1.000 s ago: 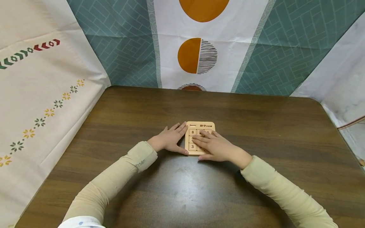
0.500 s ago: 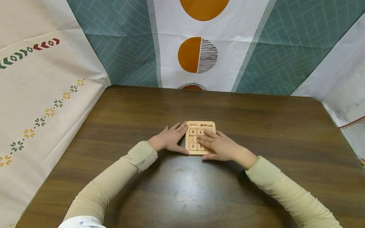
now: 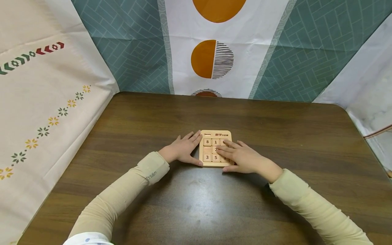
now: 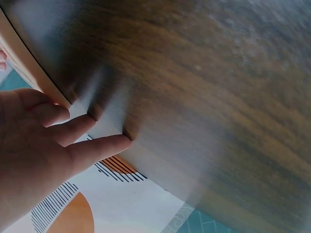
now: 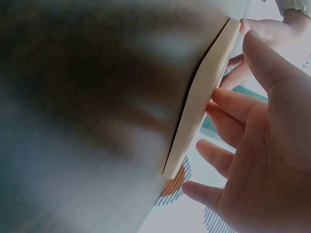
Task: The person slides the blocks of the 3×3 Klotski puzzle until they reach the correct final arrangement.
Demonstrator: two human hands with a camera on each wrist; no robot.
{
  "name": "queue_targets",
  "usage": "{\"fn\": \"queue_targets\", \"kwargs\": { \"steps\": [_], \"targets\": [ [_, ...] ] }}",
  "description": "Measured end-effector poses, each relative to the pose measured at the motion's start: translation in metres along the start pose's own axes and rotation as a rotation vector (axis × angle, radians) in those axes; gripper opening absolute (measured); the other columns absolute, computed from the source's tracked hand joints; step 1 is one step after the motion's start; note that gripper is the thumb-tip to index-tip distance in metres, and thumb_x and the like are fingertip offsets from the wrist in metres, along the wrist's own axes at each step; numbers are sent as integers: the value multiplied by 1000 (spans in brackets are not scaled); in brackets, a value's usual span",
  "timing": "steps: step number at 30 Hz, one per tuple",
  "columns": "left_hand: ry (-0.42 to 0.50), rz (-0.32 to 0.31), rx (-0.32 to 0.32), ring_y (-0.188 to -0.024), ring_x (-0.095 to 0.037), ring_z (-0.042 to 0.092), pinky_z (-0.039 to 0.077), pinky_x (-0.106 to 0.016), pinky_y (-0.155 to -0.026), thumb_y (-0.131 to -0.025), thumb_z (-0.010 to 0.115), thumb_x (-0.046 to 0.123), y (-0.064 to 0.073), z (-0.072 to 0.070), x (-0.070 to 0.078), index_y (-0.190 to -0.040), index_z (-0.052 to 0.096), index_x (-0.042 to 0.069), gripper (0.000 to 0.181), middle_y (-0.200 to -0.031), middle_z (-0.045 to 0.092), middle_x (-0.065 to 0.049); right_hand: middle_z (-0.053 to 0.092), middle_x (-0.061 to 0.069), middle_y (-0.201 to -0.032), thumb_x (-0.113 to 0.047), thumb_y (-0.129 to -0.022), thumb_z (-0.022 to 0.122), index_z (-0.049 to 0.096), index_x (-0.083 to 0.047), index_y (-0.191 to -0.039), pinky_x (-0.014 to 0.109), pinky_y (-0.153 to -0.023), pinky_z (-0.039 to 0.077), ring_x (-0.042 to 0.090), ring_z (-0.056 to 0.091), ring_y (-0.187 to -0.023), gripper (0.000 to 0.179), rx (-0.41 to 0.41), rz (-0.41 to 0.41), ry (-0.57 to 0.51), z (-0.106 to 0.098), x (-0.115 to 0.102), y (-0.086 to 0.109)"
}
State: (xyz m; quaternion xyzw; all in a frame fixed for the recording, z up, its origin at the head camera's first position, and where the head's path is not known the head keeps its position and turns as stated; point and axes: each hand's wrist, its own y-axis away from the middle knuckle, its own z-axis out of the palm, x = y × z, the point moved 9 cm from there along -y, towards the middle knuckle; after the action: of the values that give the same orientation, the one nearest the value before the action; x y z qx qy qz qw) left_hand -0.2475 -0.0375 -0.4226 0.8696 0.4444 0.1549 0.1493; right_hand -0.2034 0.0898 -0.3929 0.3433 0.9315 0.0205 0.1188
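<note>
A square wooden number sliding puzzle lies flat on the table. Its top row reads 8, 1 and a partly covered 6, and an uncovered slot shows at the left of the middle row. My left hand is spread along the puzzle's left side, its fingertips and thumb tip right at the edge. With fairly straight fingers, my right hand rests its fingertips on the middle number tile and hides tiles on the right. In the right wrist view, the puzzle's pale side stands near those fingers.
The dark wooden table extends all around the puzzle. A patterned curtain hangs behind its far edge, and a cream cloth with flower motifs borders the left side.
My right hand has moved to the right across the puzzle, and the middle-row tile under its fingertips has slid from the left column to the centre. My left hand has stayed put.
</note>
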Motion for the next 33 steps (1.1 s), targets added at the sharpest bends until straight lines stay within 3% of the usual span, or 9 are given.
{"fn": "queue_targets", "kwargs": {
  "steps": [14, 25, 33],
  "targets": [
    [17, -19, -12, -138, -27, 4, 19, -59, -100, -72, 53, 72, -1, 3, -1, -147, 3, 11, 109, -152, -7, -4, 34, 5, -144, -49, -87, 54, 39, -10, -140, 58, -100, 21, 31, 22, -134, 68, 15, 22, 20, -5, 1, -13],
    [18, -16, -11, -138, -27, 4, 19, -59, -100, -72, 53, 72, 0, 1, 0, -147, 3, 11, 109, -152, -6, -4, 37, 5, -142, -50, -86, 53, 41, -11, -139, 59, -100, 19, 30, 22, -134, 66, -31, -134, 67, 5, -31, -10],
    [25, 0, 4, -137, -29, 6, 20, -61, -99, -73, 54, 71, 1, -1, 0, -147, 5, 9, 109, -152, -4, -7, 40, 4, -140, -52, -84, 56, 42, -11, -138, 58, -101, 18, 30, 24, -134, 69, -7, -154, 76, 4, -34, -9]
  ]
}}
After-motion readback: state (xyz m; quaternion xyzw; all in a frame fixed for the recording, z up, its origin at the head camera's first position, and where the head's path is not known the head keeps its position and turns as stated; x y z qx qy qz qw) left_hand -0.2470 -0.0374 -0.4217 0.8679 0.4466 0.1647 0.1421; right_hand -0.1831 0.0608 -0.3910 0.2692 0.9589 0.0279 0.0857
